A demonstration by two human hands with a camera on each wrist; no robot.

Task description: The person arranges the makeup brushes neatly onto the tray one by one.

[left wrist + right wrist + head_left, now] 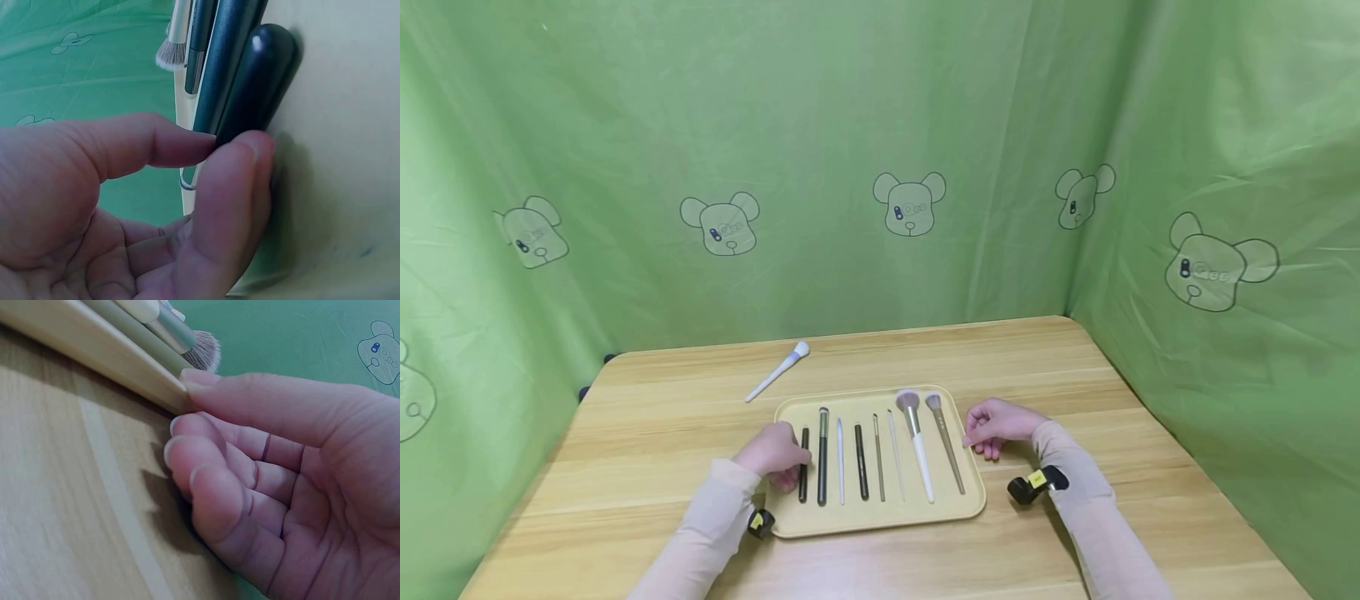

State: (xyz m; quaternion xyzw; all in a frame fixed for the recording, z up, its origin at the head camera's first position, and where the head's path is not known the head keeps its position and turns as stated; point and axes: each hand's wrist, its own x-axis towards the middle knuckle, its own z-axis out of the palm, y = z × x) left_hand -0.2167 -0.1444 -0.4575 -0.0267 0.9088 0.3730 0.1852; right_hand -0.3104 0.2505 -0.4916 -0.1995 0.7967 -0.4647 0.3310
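A yellow tray (880, 522) holds a row of several makeup brushes laid side by side. At the row's left end, my left hand (771, 454) pinches a short black makeup brush (804, 467) between thumb and finger. The left wrist view shows the rounded dark end of that black handle (262, 75) at the fingertips. On the opposite side, my right hand (1000, 423) holds the tray's right rim, the thumb (244, 400) on the edge and the other fingers curled beside it. Closest to this hand lies a brown-handled brush (947, 450).
Beyond the tray, a white brush with a pale blue band (782, 372) lies on the wooden table (647, 433). A large white-handled powder brush (919, 450) is among those on the tray. Green curtains (820, 125) with bear drawings stand behind the table and at both sides.
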